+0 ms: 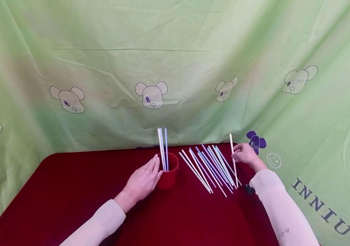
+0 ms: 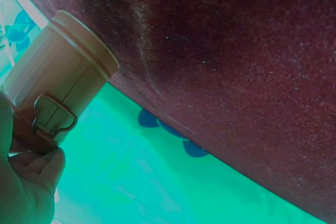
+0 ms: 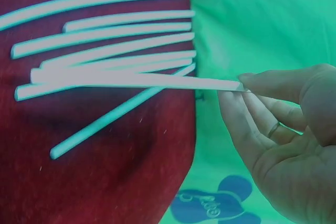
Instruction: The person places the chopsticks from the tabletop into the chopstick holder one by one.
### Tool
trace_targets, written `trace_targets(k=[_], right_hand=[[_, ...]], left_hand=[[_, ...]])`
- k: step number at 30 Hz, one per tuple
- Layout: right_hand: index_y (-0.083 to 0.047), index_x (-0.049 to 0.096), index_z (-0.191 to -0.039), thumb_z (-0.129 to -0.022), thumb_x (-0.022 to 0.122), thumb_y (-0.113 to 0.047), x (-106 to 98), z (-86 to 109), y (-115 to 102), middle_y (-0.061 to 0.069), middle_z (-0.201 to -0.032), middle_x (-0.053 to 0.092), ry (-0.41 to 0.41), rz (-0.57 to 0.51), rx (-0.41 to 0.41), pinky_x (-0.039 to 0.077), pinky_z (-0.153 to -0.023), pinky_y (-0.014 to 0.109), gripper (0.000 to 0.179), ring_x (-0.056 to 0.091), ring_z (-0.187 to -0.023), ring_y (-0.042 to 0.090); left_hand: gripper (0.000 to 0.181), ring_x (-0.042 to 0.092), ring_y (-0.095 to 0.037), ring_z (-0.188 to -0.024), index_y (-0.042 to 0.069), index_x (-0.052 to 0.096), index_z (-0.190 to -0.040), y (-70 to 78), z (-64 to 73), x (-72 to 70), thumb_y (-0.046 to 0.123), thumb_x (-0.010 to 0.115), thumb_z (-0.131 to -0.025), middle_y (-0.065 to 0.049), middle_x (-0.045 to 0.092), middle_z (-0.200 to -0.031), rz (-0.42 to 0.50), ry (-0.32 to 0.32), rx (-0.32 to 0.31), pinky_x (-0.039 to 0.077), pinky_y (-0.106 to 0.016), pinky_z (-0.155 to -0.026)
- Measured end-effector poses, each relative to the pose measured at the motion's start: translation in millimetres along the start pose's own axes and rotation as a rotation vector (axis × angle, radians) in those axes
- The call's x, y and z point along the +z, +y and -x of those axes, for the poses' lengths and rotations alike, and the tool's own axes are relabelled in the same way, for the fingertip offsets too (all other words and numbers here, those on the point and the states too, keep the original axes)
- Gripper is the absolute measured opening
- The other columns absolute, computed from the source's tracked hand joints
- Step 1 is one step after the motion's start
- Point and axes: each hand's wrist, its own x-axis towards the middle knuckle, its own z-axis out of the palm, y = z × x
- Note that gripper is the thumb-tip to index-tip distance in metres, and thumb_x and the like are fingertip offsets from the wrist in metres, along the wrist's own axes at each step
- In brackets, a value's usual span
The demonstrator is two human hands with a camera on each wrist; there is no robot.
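Observation:
My left hand [image 1: 142, 181] grips the left side of a small red bucket [image 1: 168, 182], near its rim. The bucket stands upright on the table, and a wire handle shows on its side [image 2: 55, 116] in the left wrist view. Several white and blue straws [image 1: 162, 150] stand in it, leaning against the inside. To the right, thumb and fingers of my right hand [image 1: 245, 153] pinch a white straw [image 3: 184, 81] near one end. That straw slants down over the right side of a spread of loose straws [image 1: 204, 167].
The loose white, blue and pale green straws lie side by side on the dark red tablecloth [image 1: 55, 198]. A small black object [image 1: 249, 189] lies below my right wrist. Behind the table hangs a green curtain [image 1: 175, 65] with printed bear heads.

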Motion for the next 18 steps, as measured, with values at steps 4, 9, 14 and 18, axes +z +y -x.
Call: trace_targets(k=[4, 9, 14, 18], right_hand=[[0.023, 0.053, -0.115, -0.091, 0.059, 0.013, 3.7, 0.0, -10.9, 0.021, -0.088, 0.07, -0.013, -0.027, -0.011, 0.064, -0.072, 0.036, 0.027, 0.071, -0.073, 0.023], [0.025, 0.052, -0.116, -0.097, 0.058, 0.008, 10.7, -2.1, -19.0, 0.012, -0.084, 0.07, 0.0, -0.072, -0.017, 0.064, -0.074, 0.039, 0.026, 0.071, -0.07, 0.022], [0.026, 0.053, -0.116, -0.1, 0.057, 0.005, 18.5, -3.4, -29.7, 0.013, -0.082, 0.069, 0.024, -0.127, -0.052, 0.063, -0.075, 0.039, 0.026, 0.071, -0.07, 0.019], [0.026, 0.053, -0.116, -0.099, 0.058, 0.006, 25.4, -1.6, -43.0, 0.014, -0.082, 0.07, 0.047, -0.166, -0.076, 0.063, -0.076, 0.041, 0.027, 0.072, -0.07, 0.018]], left_hand=[[0.053, 0.057, -0.032, -0.134, -0.013, 0.055, -0.138, -0.2, -0.6, -0.3, 0.026, 0.058, -0.104, -0.028, 0.055, -0.144, 0.008, -0.003, -0.006, 0.052, -0.038, -0.104], [0.053, 0.057, -0.033, -0.133, -0.013, 0.055, -0.138, -0.1, -0.1, 1.5, 0.026, 0.059, -0.104, -0.029, 0.055, -0.144, 0.017, -0.006, -0.009, 0.052, -0.039, -0.104], [0.052, 0.056, -0.033, -0.134, -0.014, 0.054, -0.138, -0.4, 0.1, 2.3, 0.027, 0.052, -0.107, -0.029, 0.055, -0.144, 0.017, -0.004, 0.0, 0.052, -0.039, -0.105], [0.053, 0.055, -0.032, -0.135, -0.014, 0.054, -0.139, 0.0, -0.4, 0.8, 0.027, 0.052, -0.106, -0.029, 0.054, -0.145, 0.009, -0.019, -0.001, 0.051, -0.038, -0.105]])
